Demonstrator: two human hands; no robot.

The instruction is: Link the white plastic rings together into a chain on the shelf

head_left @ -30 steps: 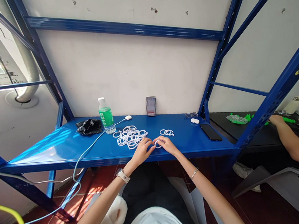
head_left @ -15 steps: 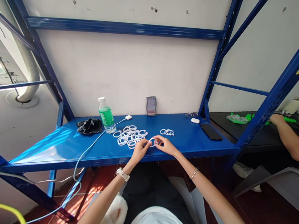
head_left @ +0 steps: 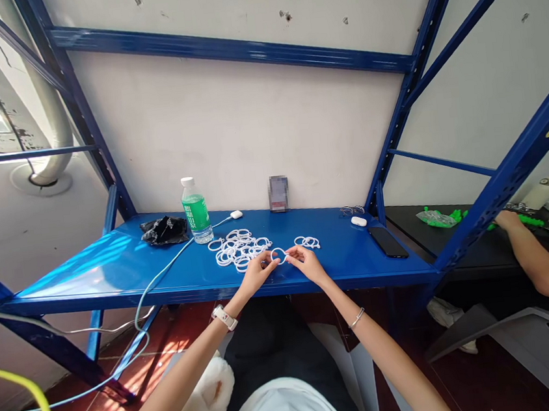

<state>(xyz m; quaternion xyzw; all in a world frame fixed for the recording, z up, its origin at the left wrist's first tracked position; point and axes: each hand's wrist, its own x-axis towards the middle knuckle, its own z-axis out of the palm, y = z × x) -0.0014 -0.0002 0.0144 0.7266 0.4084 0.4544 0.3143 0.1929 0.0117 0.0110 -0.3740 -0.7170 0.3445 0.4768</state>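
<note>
Turning open face toward camera, white ring (head_left: pixel 277 249) between fingers (head_left: pixel 296 253).

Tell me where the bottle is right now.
In the head view, the bottle stands left of centre on the blue table, just right of the black bag and left of the pile of white rings.

Place: workroom | blue metal rack bench (head_left: pixel 105 275) | pitted wall (head_left: pixel 245 117) | second worker's arm (head_left: pixel 538 263) at neighbouring black desk (head_left: pixel 485 250)
</note>
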